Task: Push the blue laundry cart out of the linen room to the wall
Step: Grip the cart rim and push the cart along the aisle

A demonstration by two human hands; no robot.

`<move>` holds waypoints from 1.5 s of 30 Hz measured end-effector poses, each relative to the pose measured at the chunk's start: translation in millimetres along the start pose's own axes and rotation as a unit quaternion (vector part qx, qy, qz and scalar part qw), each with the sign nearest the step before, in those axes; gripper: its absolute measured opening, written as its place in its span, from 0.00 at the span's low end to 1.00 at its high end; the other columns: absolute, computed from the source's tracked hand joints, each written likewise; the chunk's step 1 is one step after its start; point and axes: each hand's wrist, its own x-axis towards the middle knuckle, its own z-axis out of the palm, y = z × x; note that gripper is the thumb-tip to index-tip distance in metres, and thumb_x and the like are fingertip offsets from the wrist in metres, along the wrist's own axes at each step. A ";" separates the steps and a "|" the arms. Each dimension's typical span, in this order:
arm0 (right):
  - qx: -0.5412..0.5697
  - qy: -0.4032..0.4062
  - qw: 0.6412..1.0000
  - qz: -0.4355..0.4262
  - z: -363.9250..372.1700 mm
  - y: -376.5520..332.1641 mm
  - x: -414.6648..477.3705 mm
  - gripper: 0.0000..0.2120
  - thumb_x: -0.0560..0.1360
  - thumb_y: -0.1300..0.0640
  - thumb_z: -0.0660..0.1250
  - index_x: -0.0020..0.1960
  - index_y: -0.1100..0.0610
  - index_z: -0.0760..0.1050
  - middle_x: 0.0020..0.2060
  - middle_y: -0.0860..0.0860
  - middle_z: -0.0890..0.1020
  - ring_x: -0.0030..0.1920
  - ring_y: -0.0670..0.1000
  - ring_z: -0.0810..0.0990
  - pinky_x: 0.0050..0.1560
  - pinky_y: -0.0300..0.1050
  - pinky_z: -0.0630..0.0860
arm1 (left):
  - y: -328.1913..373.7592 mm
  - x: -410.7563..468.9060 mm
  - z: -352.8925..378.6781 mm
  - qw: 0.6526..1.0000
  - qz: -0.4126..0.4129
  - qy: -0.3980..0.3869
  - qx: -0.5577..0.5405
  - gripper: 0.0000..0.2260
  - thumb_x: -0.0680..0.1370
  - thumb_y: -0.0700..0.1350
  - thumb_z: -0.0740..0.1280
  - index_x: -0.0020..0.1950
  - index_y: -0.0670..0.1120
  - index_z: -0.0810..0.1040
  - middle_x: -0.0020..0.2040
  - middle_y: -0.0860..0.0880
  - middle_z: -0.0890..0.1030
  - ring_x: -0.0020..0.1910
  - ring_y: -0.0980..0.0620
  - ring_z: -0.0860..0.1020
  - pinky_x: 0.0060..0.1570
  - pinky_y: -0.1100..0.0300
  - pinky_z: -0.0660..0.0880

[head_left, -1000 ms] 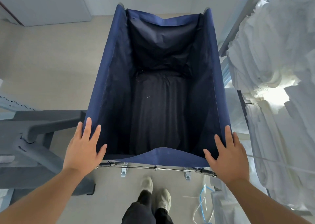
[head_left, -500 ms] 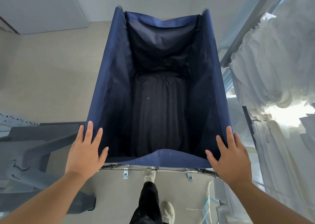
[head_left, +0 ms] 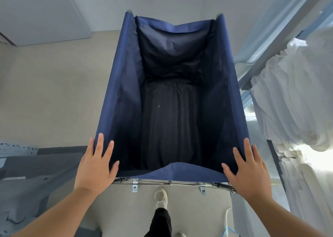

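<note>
Fingers spread flat and loose, the left hand [head_left: 95, 166] presses on the near left corner of the blue laundry cart [head_left: 115, 99], and the right hand [head_left: 249, 173] lies the same way on the near right corner; neither curls around anything, though the palms cover the rim beneath them, so the exact contact is hard to judge. Both forearms run off the bottom edge of the frame. The cart fills the centre, its dark inside so shadowed that the bottom is barely readable. Below its sagging near edge a thin metal frame bar [head_left: 169, 183] shows, its ends hidden under the hands. One pale shoe [head_left: 161, 198] and a dark trouser leg show at bottom centre. White linens [head_left: 292, 96] crowd the right side, partly blown out by glare. A grey shape [head_left: 27, 186] at lower left is too blurred to identify.
</note>
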 end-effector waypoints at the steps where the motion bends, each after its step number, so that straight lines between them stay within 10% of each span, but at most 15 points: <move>1: -0.001 -0.001 1.000 0.002 -0.7 -0.5 6.3 0.36 0.74 0.34 0.53 0.69 0.58 0.74 0.78 0.59 0.61 0.75 0.65 0.65 0.63 0.62 0.74 | -0.8 6.4 -1.4 1.000 -0.001 0.000 0.000 0.32 0.77 0.59 0.52 0.74 0.42 0.70 0.77 0.35 0.61 0.74 0.30 0.62 0.50 0.38 0.80; 45: 0.007 0.029 1.000 0.004 -44.8 -33.0 299.6 0.34 0.73 0.35 0.57 0.66 0.59 0.78 0.76 0.59 0.66 0.73 0.65 0.68 0.59 0.61 0.77 | -26.8 291.6 -59.1 1.000 -0.012 0.019 0.005 0.27 0.73 0.46 0.71 0.72 0.42 0.73 0.77 0.37 0.63 0.72 0.31 0.65 0.45 0.40 0.81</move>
